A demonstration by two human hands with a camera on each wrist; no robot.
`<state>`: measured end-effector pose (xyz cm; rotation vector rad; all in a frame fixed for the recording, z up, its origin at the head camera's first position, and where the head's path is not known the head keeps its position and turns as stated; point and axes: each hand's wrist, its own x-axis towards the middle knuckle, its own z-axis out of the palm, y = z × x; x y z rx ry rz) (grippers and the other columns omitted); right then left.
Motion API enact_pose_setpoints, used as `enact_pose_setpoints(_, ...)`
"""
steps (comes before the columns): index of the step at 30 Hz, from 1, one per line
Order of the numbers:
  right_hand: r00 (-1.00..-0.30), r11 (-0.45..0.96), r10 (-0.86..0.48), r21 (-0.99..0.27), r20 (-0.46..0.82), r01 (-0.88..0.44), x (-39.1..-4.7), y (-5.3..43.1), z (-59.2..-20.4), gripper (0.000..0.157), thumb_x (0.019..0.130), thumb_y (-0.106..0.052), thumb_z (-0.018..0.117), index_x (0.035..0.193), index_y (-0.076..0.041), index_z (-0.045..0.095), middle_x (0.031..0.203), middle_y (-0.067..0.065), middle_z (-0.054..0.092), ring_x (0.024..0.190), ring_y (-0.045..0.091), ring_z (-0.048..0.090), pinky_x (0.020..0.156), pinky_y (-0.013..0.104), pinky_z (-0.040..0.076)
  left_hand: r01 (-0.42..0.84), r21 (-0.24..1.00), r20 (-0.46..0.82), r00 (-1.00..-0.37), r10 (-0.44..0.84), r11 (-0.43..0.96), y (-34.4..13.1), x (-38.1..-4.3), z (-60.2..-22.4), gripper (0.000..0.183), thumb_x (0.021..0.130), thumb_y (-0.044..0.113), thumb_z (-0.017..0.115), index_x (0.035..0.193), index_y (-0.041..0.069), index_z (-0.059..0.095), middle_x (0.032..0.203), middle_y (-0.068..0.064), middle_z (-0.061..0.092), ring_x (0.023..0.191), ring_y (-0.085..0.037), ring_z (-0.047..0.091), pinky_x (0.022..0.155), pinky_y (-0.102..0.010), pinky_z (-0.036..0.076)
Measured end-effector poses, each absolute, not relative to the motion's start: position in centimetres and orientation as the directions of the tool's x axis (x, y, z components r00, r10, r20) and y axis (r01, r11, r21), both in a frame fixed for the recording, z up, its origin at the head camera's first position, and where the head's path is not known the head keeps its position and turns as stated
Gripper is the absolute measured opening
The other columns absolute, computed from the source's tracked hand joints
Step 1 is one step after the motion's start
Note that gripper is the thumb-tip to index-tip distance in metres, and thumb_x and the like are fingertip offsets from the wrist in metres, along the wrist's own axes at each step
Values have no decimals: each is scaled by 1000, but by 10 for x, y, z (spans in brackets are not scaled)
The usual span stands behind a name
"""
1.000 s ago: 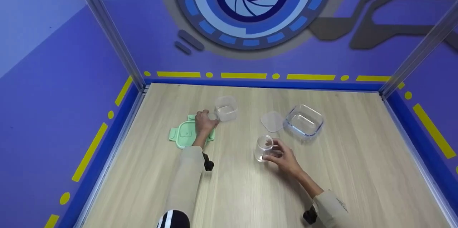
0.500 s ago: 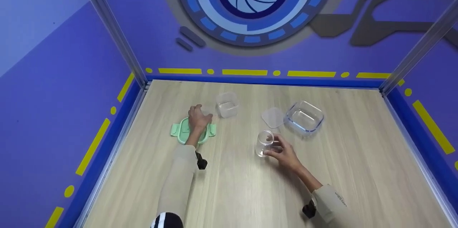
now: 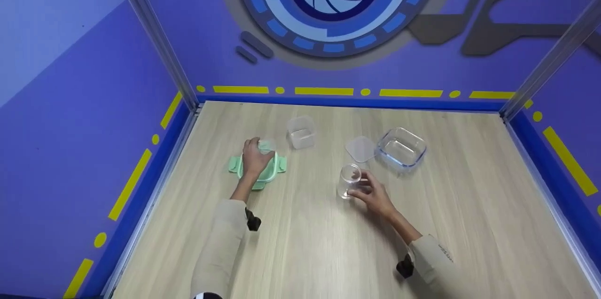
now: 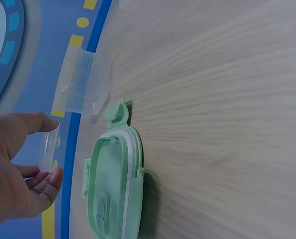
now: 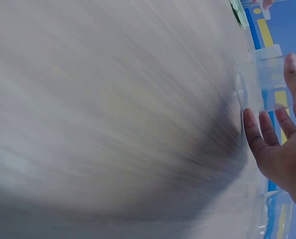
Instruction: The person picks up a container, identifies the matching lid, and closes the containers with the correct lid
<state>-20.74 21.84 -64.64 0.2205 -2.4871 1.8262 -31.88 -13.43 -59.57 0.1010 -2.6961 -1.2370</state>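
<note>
My left hand (image 3: 255, 160) is above the green snap-on lid (image 3: 270, 173), pinching a small clear round lid (image 4: 49, 149) between thumb and fingertips. In the left wrist view, the green lid (image 4: 110, 186) lies flat on the table, apart from the hand. My right hand (image 3: 373, 195) holds a clear cylindrical cup (image 3: 346, 187) from its right side, the cup upright on the table with its mouth uncovered. In the right wrist view, thumb and fingers of the right hand (image 5: 282, 144) are around the cup (image 5: 259, 84).
A translucent plastic container (image 3: 301, 132) stands behind and between the hands. At the back right sits a square glass container (image 3: 402, 149), with a flat translucent lid (image 3: 361, 149) beside it. Walls with metal corner posts (image 3: 162, 43) bound the wooden table (image 3: 300, 242).
My left hand has moved left with the round lid, from beside the plastic container to over the green lid. The right hand and cup stay put. The head view has shifted slightly.
</note>
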Motion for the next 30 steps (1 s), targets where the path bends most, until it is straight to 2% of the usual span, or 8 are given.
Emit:
enact_pose_setpoints(8, -988, 269, -75, -951, 134, -150, -211, 213, -647, 52, 83, 2, 80, 130, 2, 57, 126, 23, 67, 117, 43, 65, 102, 58, 52, 192, 775, 299, -950, -83, 602, -135, -292, -584, 57, 82, 11, 82, 130, -7, 60, 121, -24, 62, 107, -37, 63, 89, -48, 56)
enact_pose_setpoints(14, -986, 254, -46, -953, 160, -166, -203, 211, -641, 54, 82, 11, 76, 131, 11, 53, 125, 31, 64, 117, 54, 61, 102, 67, 47, 352, 714, 375, -922, 94, 605, -125, -268, -579, 60, 81, 9, 82, 134, -6, 57, 125, -22, 60, 108, -34, 64, 87, -44, 58)
enact_pose_setpoints(19, -988, 260, -49, -953, 148, -156, -200, 213, -638, 55, 83, 9, 77, 133, 10, 53, 126, 31, 63, 118, 54, 61, 103, 67, 47, 447, 722, 419, -890, 181, 528, -119, -256, -579, 56, 78, 2, 83, 129, -5, 61, 120, -20, 62, 102, -32, 65, 84, -43, 60)
enact_pose_setpoints(24, -991, 303, -71, -944, 117, -134, -205, 218, -643, 57, 85, -3, 80, 136, 2, 54, 130, 23, 64, 121, 45, 63, 105, 60, 49, 431, 783, 385, -902, 195, 448, -115, -253, -577, 55, 77, -3, 81, 128, -3, 62, 120, -20, 61, 102, -34, 64, 86, -44, 60)
enact_pose_setpoints(30, -988, 317, -102, -938, 113, -140, -206, 219, -646, 59, 86, -8, 81, 137, 0, 53, 132, 23, 63, 121, 45, 64, 103, 60, 51, 355, 855, 289, -931, 222, 378, -110, -247, -577, 55, 82, 3, 80, 133, 0, 60, 127, -18, 59, 116, -36, 60, 96, -47, 57)
